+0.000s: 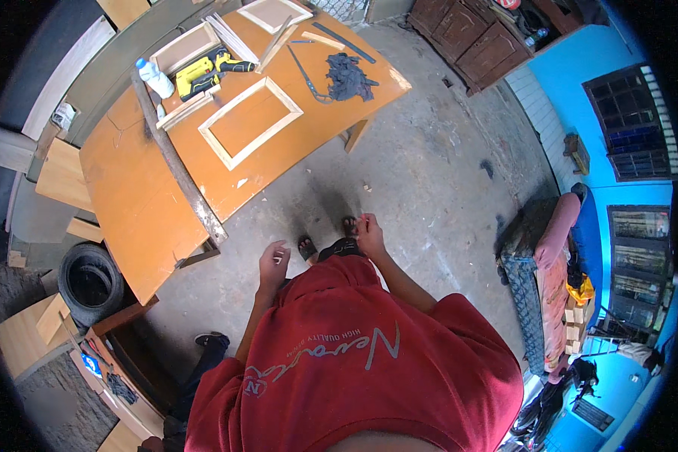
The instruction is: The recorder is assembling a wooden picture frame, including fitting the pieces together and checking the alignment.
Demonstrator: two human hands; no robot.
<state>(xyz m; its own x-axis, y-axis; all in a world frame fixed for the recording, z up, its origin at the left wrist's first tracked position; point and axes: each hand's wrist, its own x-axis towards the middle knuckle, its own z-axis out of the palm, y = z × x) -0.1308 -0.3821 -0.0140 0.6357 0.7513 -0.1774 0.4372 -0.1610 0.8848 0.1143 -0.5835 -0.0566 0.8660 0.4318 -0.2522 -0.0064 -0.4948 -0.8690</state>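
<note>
My left hand (274,261) hovers in front of my waist, fingers loosely bent and apart; a small pale patch shows among them, too small to name. To its right, my right hand (368,232) is closed, with a tiny reddish bit at the fingertips that I cannot make out. Neither hand touches the orange-brown table (128,211) ahead. On that table lies a rectangular wooden frame (267,141), the nearest piece to my hands. Behind it are a yellow-and-black power tool (197,77), a yellow-and-black drill (233,63) and a white bottle with a blue cap (155,78).
A long rough pole (175,162) crosses the table. A dark crumpled cloth (349,77) lies at its right end. Tyres (90,285) stand at left, near another person's leg (207,358). At right are a sofa (523,286) and a wooden cabinet (467,41).
</note>
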